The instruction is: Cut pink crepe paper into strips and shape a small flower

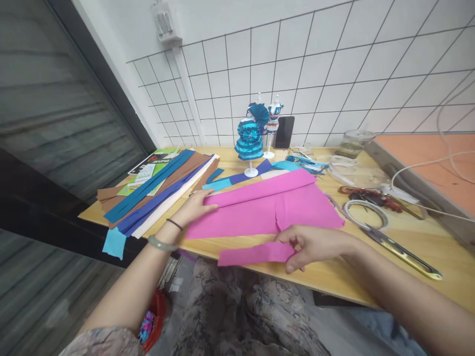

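Note:
A large pink sheet of crepe paper [241,217] lies on the wooden table, its far edge folded over in a long band and a tear running in near its middle. My left hand [198,205] rests on the sheet's left end, fingers stretched out and thumb apart. Between the thumb and fingers of my right hand [306,247] is a narrow pink paper strip [256,253], held by its right end. That strip reaches left along the table's front edge, apart from the big sheet.
Coloured paper strips [148,190] lie at the left. Small dress forms stand behind, one in a blue pleated paper dress [249,141], beside a phone [284,132]. At the right are a tape roll [366,214], a utility knife [404,252] and a glass jar [351,144].

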Motion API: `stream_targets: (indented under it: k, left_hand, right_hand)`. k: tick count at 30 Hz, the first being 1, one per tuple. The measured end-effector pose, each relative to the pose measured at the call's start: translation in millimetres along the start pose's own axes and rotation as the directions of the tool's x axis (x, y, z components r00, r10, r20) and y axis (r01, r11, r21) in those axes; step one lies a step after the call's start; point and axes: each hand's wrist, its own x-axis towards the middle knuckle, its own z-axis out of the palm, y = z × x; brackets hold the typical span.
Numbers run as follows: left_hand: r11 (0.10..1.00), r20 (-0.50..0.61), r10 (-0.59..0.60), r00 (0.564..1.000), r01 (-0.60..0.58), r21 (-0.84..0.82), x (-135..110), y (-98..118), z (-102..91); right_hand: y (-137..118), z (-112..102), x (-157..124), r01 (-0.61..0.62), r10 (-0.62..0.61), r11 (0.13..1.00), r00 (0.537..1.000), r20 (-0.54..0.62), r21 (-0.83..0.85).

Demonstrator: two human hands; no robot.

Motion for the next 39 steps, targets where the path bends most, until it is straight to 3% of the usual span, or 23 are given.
stream_targets:
  k: [4,8,12,18,22,24,27,30,33,37,39]
  left_hand:
    - [0.981,0.102,0.007,0.995,-0.027,0.194,27.5,3.6,16.1]
    - [0.979,0.212,-0.015,0.977,-0.029,0.203,34.3,15.5,13.3]
    - [0.965,0.125,0.073,0.990,-0.102,0.242,27.9,25.5,0.3]
    - [0.907,0.006,0.156,0.988,-0.145,0.396,1.5,25.4,-32.0]
    - [0.820,0.031,0.196,0.980,-0.181,0.543,-24.7,7.1,-41.4]
    - [0.791,0.059,0.162,0.985,-0.166,0.589,-36.6,-8.9,-39.7]
    - [0.787,0.127,0.009,0.992,-0.085,0.611,-47.9,-32.6,-36.7]
    - [0.818,0.249,-0.196,0.949,0.018,0.575,-47.4,-39.9,-39.5]
    - [0.905,0.405,-0.212,0.889,0.022,0.425,-33.4,-25.6,-43.2]
    - [0.965,0.346,-0.072,0.935,-0.022,0.260,-3.3,1.4,-31.1]
    - [0.960,0.334,-0.051,0.941,-0.045,0.276,10.8,8.9,-19.1]
  right_hand:
    - [18.5,-13.6,-8.3,0.049,-0.037,0.991,0.995,-0.094,0.123]
    - [33.5,-27.3,-14.2,0.207,-0.164,0.965,0.955,-0.246,0.160]
    - [37.4,-34.3,-22.5,0.356,-0.258,0.921,0.860,-0.441,0.156]
    - [32.2,-40.1,-27.5,0.518,-0.344,0.852,0.671,-0.657,0.083]
    - [30.4,-40.2,-27.1,0.546,-0.341,0.832,0.641,-0.688,0.097]
    - [30.0,-39.2,-27.5,0.556,-0.342,0.823,0.650,-0.679,0.118]
    - [29.2,-38.4,-29.4,0.564,-0.342,0.814,0.659,-0.669,0.139]
    - [28.8,-41.0,-34.0,0.579,-0.337,0.804,0.632,-0.698,0.136]
    - [28.9,-46.9,-41.8,0.578,-0.284,0.808,0.550,-0.785,0.113]
    - [29.3,-55.7,-54.8,0.575,-0.158,0.810,0.407,-0.900,0.118]
    - [30.5,-59.4,-59.8,0.660,-0.182,0.743,0.355,-0.917,0.108]
